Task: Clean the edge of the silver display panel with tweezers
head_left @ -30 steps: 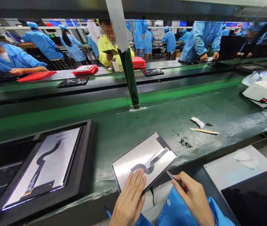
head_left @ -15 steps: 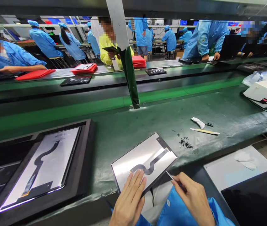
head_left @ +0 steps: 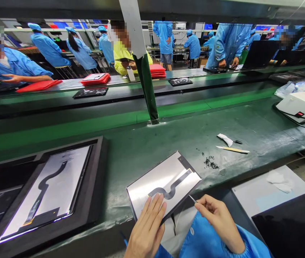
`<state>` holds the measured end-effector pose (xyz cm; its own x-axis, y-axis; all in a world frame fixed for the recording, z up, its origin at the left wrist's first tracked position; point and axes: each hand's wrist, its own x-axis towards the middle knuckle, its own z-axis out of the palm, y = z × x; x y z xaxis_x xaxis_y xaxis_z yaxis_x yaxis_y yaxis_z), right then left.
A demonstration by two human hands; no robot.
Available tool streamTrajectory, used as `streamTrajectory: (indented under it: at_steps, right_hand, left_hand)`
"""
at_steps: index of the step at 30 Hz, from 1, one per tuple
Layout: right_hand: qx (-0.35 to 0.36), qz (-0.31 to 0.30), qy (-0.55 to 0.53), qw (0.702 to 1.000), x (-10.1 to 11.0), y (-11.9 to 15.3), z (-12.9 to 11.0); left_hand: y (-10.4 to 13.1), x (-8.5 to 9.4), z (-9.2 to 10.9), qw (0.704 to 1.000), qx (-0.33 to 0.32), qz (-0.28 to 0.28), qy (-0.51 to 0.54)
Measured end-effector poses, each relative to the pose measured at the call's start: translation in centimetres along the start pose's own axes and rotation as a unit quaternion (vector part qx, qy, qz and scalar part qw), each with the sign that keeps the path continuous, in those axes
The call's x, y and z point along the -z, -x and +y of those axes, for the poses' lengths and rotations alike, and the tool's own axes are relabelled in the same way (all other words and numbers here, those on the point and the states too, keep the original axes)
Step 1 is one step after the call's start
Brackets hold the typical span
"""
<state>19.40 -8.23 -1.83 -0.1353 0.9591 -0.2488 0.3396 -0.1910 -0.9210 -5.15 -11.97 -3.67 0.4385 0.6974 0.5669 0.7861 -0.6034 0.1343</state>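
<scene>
My left hand (head_left: 148, 222) lies flat, fingers stretched out, on the lower left part of a display panel (head_left: 144, 184). The panel rests tilted at the bench's front edge, silvery back up, with a dark curved flex cable (head_left: 170, 193) across it. Its near corner is hidden under my fingers. Thumb and fingers of my right hand (head_left: 217, 215) pinch slim, pointed metal tweezers (head_left: 192, 199), their tip close to the panel's near right edge. Whether the tip touches the edge I cannot tell. Black scraps (head_left: 210, 163) lie to the right of the panel.
A similar panel (head_left: 61, 190) lies in a black foam tray (head_left: 94, 193) on the left. A yellow-handled knife (head_left: 233, 149) and a white wrapped piece (head_left: 225, 139) are at right on the green bench (head_left: 184, 132). A post (head_left: 148, 89) stands ahead. Co-workers in blue sit beyond.
The right hand has turned slightly, and its fingers are more curled around the tweezers. The left hand and the panel stay in place. Across the line, a standing co-worker's hands have shifted left.
</scene>
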Motion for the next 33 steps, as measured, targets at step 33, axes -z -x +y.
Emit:
streamTrajectory:
  at_steps: [33]
  right_hand:
    - [0.142,0.083,0.189,0.968,-0.1,1.0,-0.6]
  left_hand:
    - [-0.1,0.2,0.1,1.000,-0.001,-0.001,-0.007]
